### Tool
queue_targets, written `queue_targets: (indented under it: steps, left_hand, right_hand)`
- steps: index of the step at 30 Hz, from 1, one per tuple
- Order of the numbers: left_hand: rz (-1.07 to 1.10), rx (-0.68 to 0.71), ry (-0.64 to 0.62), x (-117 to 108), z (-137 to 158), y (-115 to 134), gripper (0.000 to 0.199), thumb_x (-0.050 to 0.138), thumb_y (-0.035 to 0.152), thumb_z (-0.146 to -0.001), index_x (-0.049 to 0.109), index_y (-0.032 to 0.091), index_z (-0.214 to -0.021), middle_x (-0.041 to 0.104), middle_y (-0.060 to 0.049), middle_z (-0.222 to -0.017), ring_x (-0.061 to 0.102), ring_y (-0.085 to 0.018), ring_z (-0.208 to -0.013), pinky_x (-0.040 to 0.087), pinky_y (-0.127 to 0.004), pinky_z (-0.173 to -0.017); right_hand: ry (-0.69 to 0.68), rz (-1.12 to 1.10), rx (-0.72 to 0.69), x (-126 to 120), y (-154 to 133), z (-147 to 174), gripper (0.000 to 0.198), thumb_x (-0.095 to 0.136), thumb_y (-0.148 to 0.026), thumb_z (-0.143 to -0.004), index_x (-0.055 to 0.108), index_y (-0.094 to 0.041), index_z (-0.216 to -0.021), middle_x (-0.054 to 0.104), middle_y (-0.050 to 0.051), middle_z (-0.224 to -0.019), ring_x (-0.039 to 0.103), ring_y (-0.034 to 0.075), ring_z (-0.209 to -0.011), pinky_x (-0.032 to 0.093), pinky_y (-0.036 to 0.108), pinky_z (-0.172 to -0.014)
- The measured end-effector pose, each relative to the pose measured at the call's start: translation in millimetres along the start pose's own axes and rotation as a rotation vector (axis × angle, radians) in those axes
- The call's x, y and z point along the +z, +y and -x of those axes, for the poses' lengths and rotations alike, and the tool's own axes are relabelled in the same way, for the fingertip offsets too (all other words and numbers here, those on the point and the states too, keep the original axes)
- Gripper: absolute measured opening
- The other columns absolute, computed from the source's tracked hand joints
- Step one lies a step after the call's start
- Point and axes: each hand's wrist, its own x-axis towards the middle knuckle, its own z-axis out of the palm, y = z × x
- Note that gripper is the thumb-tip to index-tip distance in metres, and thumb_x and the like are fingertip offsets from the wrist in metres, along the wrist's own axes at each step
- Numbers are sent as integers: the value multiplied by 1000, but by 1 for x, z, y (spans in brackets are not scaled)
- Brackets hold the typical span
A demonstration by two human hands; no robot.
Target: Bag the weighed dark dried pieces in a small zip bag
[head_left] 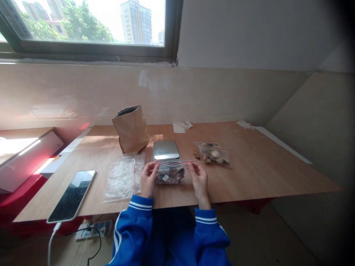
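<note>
while both hands [149,180] [199,180] hold a zip bag [172,170], dark pieces [180,175] lie inside.

Sleeves [141,218] blue w/ white cuff stripes. Held zip bag [173,173]: clear, red strip [172,163], dk brown & blk bits [177,175], white packet [165,177]. Rt-side zip bags [225,157]: clear, red-lined, cream/brown chunks [215,154]. Paper bag [131,131] kraft brown. Scale plate [166,149] silver-gray. Phone [73,195] scrn blk, pale rim. Desk [255,177] lt brown, wood-grained.
</note>
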Motion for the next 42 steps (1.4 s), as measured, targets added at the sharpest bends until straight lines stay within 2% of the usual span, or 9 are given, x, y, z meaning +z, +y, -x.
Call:
queue_targets:
  steps: [8,12,16,19,22,25,31,42]
  left_hand:
    - [1,18,31,2,3,8,19,72,34,-72,66,17,-77,65,-1,-76,62,-13,-73,49,-23,-66]
    - [39,20,38,1,3,7,18,73,32,-71,66,17,-77,66,-1,-79,62,-14,-78,49,-25,-73]
    - [84,13,53,-2,2,2,18,71,31,-72,65,17,-79,65,0,-79,61,-13,-79,47,-24,-75]
    - [95,-11,3,-3,2,1,18,69,32,-75,62,17,-79,64,1,-77,60,-13,-77,46,-24,-74]
    - [95,-38,-72,-2,3,2,18,66,34,-77,61,17,-80,63,1,-77,60,-12,-78,46,-24,-74]
    - [104,-56,-78,-1,4,4,20,67,36,-76,61,17,-82,64,0,-79,60,-13,-78,47,-24,-74]
    - [98,-54,-66,0,5,8,22,67,37,-75,61,17,-82,64,0,-77,61,-14,-76,48,-25,-72]
    - [58,18,25,-2,5,7,18,71,33,-72,64,17,-74,62,1,-74,59,-13,-76,47,-24,-72]
  right_hand:
    - [88,-6,-34,4,-2,1,37,69,-48,-71,66,-14,-86,72,8,-83,66,20,-78,49,34,-77]
    - [105,-17,-36,5,-2,1,36,69,-48,-71,66,-14,-84,72,8,-81,66,20,-78,49,34,-77]
    - [61,-17,-28,5,-3,2,35,70,-47,-71,65,-15,-84,71,7,-82,64,19,-78,49,31,-74]
    - [27,-43,-2,4,-5,3,33,68,-46,-73,63,-16,-86,69,5,-83,63,18,-77,48,30,-74]
    - [-41,-113,33,2,-7,4,36,65,-46,-77,61,-17,-97,69,6,-89,64,18,-80,48,30,-75]
    - [-108,-169,60,0,-8,3,41,64,-46,-77,59,-18,-107,69,6,-93,64,18,-84,49,29,-74]
    - [-169,-60,62,2,-8,3,33,67,-48,-73,66,-18,-86,70,5,-84,64,18,-80,48,30,-75]
    - [-90,-90,26,2,-4,2,30,72,-43,-69,66,-16,-82,69,3,-78,62,17,-75,49,31,-75]
